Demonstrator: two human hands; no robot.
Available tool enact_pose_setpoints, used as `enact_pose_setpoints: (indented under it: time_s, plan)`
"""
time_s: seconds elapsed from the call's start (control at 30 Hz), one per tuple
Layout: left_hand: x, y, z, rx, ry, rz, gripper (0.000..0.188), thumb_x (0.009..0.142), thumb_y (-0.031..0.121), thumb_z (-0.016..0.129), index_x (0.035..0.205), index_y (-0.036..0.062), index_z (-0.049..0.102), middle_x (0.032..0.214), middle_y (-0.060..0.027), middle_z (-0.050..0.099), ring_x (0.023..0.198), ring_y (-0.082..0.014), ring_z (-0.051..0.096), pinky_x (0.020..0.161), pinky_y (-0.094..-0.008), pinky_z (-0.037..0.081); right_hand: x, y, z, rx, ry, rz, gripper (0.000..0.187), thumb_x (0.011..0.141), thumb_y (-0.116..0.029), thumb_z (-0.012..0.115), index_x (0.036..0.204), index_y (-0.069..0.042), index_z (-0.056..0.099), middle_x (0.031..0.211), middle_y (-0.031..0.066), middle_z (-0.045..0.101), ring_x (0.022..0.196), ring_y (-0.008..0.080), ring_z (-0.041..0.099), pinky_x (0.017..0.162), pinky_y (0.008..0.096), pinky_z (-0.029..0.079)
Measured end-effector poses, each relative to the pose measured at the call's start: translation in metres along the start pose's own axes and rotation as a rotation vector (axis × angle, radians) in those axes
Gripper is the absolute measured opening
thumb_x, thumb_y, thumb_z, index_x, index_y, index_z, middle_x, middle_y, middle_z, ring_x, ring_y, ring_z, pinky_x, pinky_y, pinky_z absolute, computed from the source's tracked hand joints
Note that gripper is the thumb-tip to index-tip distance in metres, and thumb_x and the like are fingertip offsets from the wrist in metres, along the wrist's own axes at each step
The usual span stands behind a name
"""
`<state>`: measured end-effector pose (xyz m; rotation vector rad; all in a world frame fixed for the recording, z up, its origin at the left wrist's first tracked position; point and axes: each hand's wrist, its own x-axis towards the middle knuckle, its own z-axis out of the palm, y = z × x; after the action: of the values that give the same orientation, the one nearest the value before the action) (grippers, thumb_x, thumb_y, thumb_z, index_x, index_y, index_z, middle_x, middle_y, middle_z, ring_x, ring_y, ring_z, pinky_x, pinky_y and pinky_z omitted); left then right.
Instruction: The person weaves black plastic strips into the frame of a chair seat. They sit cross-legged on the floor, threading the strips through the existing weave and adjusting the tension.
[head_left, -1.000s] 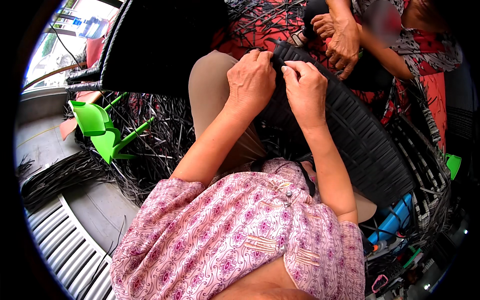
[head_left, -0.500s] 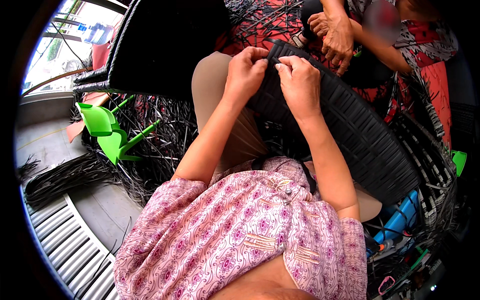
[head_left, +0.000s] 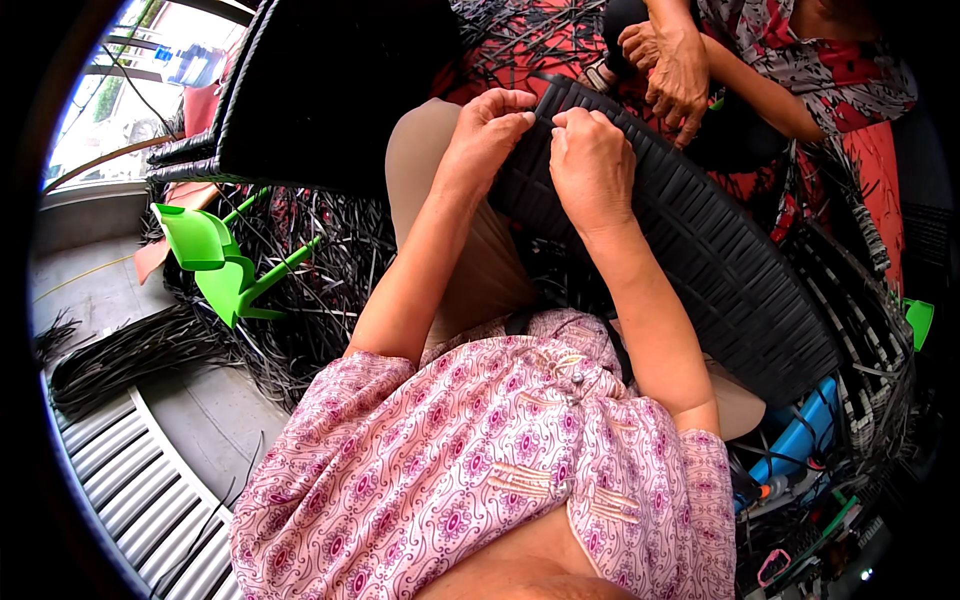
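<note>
Red covering (head_left: 878, 190), littered with black strips (head_left: 535, 38), backs the head view; a bright green plastic object (head_left: 220, 262) sits at left. Slanting from top centre to lower right, beyond the person's knee (head_left: 415, 150), is a black woven panel (head_left: 720, 265). At its upper end, the left grip (head_left: 487, 138) has thumb and forefinger tips close together; the right grip (head_left: 592, 160) is curled. Whether either clamps a strip, I cannot tell.
</note>
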<state>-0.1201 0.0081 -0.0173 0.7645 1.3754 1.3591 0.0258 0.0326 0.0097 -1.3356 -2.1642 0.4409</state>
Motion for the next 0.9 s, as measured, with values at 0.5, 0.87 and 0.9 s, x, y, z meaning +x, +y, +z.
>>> enact_pose_setpoints:
  time_s: [0.5,0.87,0.9]
  plan:
    - [0.0,-0.006,-0.005,0.164,-0.045,0.077,0.025,0.093,0.009,0.063,0.116,0.0001,0.068,0.088,-0.0006,0.066,0.077,-0.0077,0.056,0.071,-0.0235,0.046,0.002,-0.011,0.004,0.049,-0.003,-0.016,0.014,0.087,-0.014,0.071,0.097,-0.004,0.07,0.091,0.0151,0.071,0.084,0.0364,0.069,0.075,0.0448,0.055]
    - [0.022,-0.008,-0.036,0.782,0.08,0.349,0.013,0.09,0.006,0.066,0.101,0.0001,0.07,0.09,-0.0124,0.068,0.075,-0.0197,0.069,0.067,-0.0306,0.054,-0.039,0.004,-0.005,0.035,0.23,-0.332,0.048,0.077,-0.011,0.079,0.12,-0.006,0.059,0.119,0.012,0.056,0.109,0.0316,0.055,0.097,0.0423,0.045]
    - [0.023,-0.01,-0.038,0.769,0.123,0.348,0.013,0.09,0.006,0.065,0.101,0.0003,0.069,0.087,-0.0129,0.07,0.074,-0.0191,0.07,0.067,-0.0304,0.054,-0.053,0.014,-0.009,-0.007,0.228,-0.309,0.045,0.078,-0.012,0.078,0.12,-0.006,0.06,0.119,0.0111,0.056,0.11,0.0304,0.056,0.095,0.0412,0.045]
